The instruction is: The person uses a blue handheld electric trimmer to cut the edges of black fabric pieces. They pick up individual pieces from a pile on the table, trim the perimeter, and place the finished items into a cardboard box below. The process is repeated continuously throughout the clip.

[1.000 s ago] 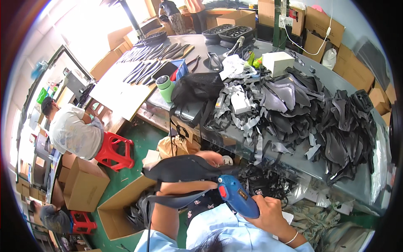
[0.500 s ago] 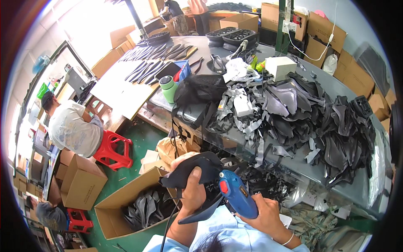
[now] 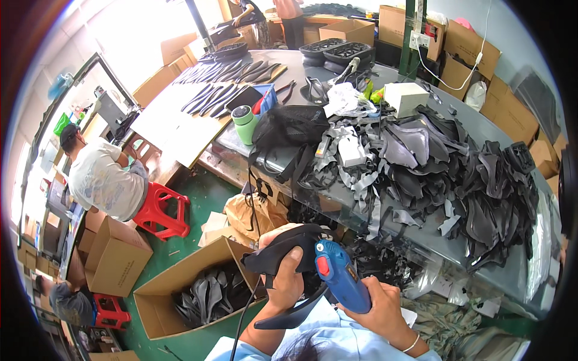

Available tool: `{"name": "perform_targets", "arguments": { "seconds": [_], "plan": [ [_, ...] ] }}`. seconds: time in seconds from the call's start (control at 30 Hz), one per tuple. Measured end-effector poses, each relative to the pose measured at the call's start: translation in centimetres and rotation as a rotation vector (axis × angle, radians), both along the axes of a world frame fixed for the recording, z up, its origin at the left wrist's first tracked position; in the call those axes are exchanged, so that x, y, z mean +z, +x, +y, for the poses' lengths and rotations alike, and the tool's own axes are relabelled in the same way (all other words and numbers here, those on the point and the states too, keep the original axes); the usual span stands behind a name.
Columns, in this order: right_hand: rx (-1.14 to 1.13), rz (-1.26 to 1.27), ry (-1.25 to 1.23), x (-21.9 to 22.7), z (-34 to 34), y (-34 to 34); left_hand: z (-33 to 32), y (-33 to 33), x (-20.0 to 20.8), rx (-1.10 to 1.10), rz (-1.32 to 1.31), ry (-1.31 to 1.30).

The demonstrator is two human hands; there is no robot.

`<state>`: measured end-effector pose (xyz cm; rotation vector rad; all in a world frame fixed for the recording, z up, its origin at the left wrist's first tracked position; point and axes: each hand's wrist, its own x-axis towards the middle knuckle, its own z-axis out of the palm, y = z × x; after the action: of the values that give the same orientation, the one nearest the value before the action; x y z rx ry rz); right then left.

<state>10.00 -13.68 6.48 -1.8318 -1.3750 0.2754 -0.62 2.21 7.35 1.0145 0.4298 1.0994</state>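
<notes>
Head view: a black piece (image 3: 274, 253) hides part of the left hand (image 3: 285, 285).

Grey desk (image 3: 292, 68): dark pieces (image 3: 415, 144) heaped along near edge, bag (image 3: 292, 127) and bottle (image 3: 244, 126) left, trays (image 3: 348, 54) toward far edge.

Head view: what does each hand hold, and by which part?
Left hand: black piece, around its middle, thumb in front. Right hand: blue tool, by its lower end.

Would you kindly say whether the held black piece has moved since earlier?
Yes, rightward: the black piece no longer covers the far corner of the open cardboard box.
</notes>
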Motion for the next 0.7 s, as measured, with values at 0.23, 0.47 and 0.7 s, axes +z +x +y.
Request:
{"name": "perform_targets", "arguments": {
  "seconds": [0.23,0.47,0.7],
  "plan": [
    [0.003,-0.2,0.029,0.1,-0.3,0.6,0.7,-1.1,1.1,-0.063,0.22,0.028],
    [0.044,-0.187,0.031,0.3,-0.6,1.0,1.9,-1.5,1.7,-0.326,0.473,0.24],
    [0.1,-0.068,0.104,-0.1,-0.6,0.8,3.3,-1.6,1.3,-0.482,0.646,0.703]
  ]
}}
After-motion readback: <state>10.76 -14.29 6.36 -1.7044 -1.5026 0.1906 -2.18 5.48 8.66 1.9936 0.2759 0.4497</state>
